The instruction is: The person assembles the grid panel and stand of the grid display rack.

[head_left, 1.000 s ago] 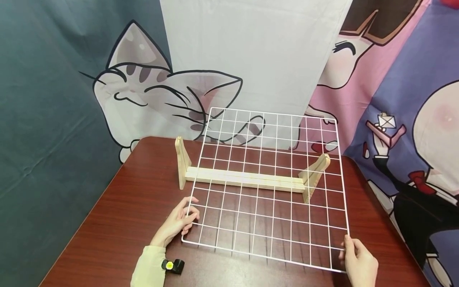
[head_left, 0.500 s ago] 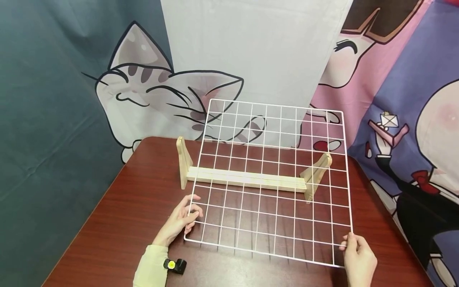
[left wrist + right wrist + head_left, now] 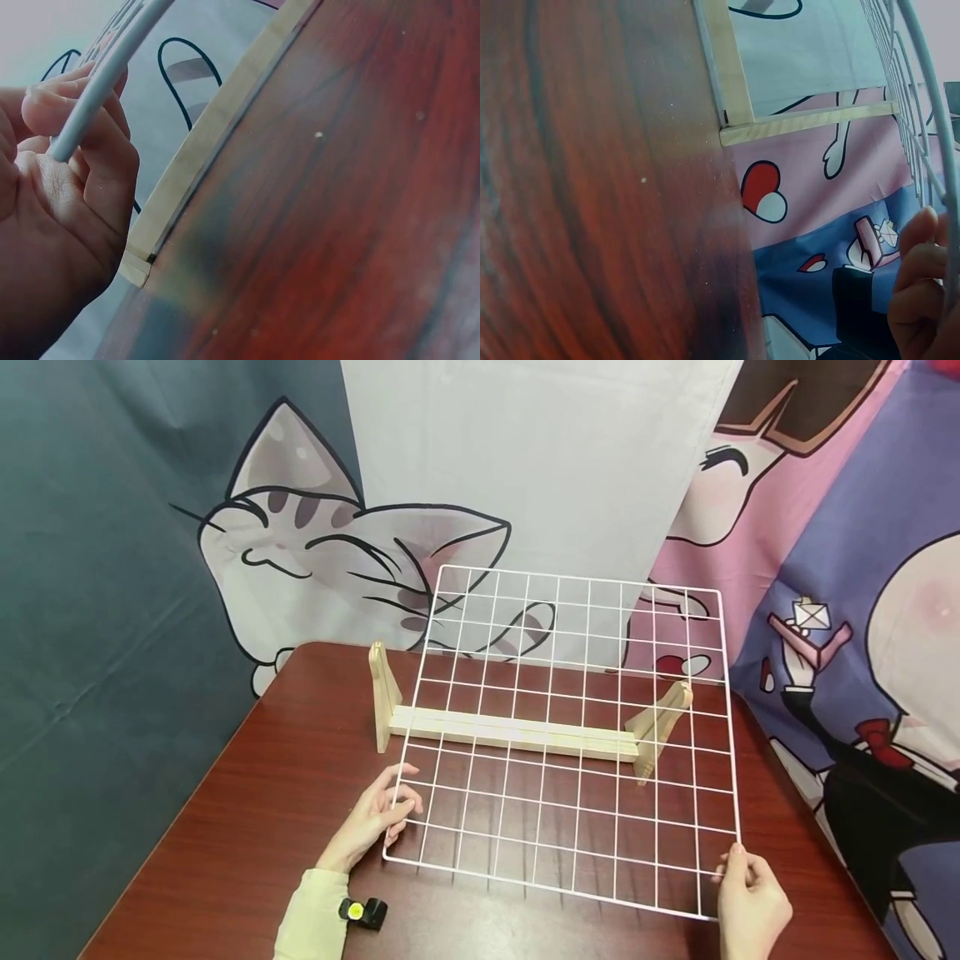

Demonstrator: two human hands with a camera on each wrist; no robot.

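Observation:
A white wire grid panel (image 3: 550, 694) is held tilted above the table, its far edge higher than its near one. My left hand (image 3: 375, 818) grips its left edge close to the near corner. In the left wrist view, the thumb and fingers of that hand (image 3: 67, 187) curl round the thick edge rod (image 3: 111, 75). On the opposite side my right hand (image 3: 752, 897) pinches the panel's right edge near the bottom corner. Through the mesh, a pale wooden stand (image 3: 517, 733) shows on the table, with a left upright (image 3: 383, 697) and a right upright (image 3: 660, 727).
The reddish-brown wooden table (image 3: 285, 760) has rounded far corners. Behind it hangs a cloth backdrop (image 3: 570, 468) printed with a cartoon cat and figures. A black piece with a yellow dot (image 3: 356, 911) sits at the left sleeve (image 3: 311, 914).
Over the last second the panel's far edge has risen and shifted slightly right, and the right hand's grip is a little higher. In the last half second almost nothing moved.

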